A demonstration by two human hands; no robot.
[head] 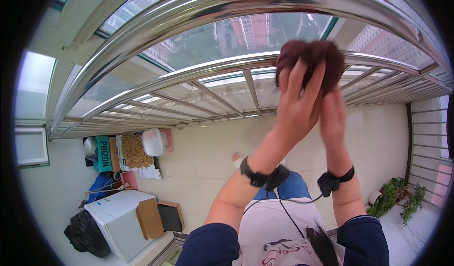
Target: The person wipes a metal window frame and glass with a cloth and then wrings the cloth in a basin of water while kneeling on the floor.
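Note:
Both my hands are raised together over the lower steel rail of a balcony railing. A dark maroon cloth, bunched up, is in front of my fingers. My left hand lies with its fingers spread over the near side of the cloth and presses on it. My right hand is close beside it, its fingertips blurred and partly hidden behind the cloth, so its hold is unclear. The thick curved top rail passes beyond the cloth. Black bands with small devices and a cable are on both wrists.
Thin steel balusters run below the rail, with windows behind. At left on the floor are a teal box, a tray of peanut-like pieces, a white cabinet and a black bag. Potted plants stand at right.

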